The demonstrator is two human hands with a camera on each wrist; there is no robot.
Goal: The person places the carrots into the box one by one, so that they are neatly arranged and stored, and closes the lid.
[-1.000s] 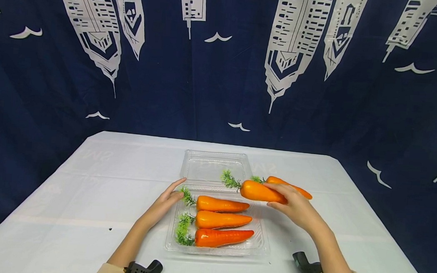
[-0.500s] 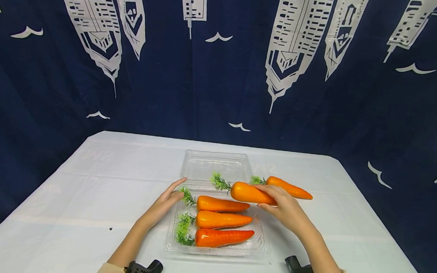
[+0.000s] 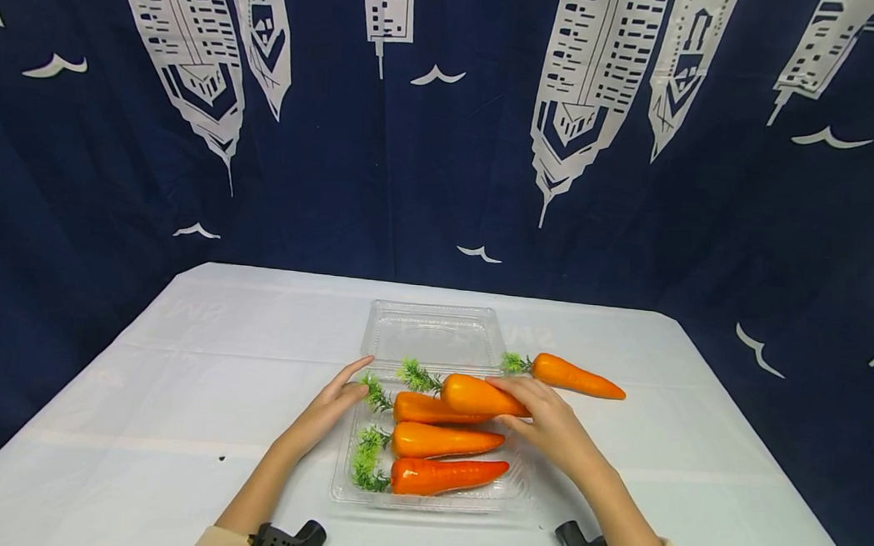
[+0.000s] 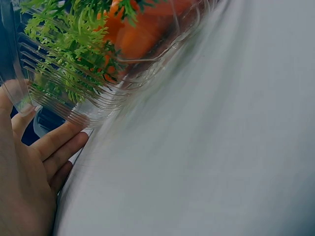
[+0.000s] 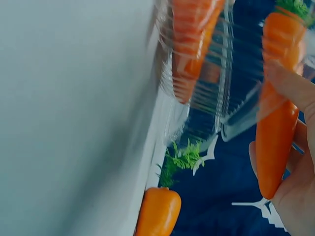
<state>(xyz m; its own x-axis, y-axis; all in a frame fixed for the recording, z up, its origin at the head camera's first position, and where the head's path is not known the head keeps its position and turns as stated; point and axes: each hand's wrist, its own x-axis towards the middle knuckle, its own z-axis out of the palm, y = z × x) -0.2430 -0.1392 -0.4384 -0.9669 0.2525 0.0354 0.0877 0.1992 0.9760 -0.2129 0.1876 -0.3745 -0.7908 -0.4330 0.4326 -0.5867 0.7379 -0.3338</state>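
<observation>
My right hand (image 3: 551, 422) grips an orange carrot (image 3: 475, 394) with a green top; in the right wrist view the thumb and fingers wrap the carrot (image 5: 276, 128). It hangs over the back part of a clear plastic container (image 3: 342, 476), partly covering the carrot behind it. Three carrots lie side by side in the container: a back one (image 3: 414, 407), a middle one (image 3: 442, 441) and a redder front one (image 3: 447, 476). At the container's left side, my left hand (image 3: 323, 412) rests with extended fingers (image 4: 56, 140) against the ribbed wall.
The container's hinged lid (image 3: 433, 331) lies folded back behind it. Another carrot (image 3: 577, 376) lies on the white table (image 3: 135, 421) to the right of the lid. A dark blue printed cloth (image 3: 322, 182) hangs behind the table.
My right hand has carried its carrot leftward and slightly nearer, from beside the container's back right to above the back carrot. The left hand stays in place.
</observation>
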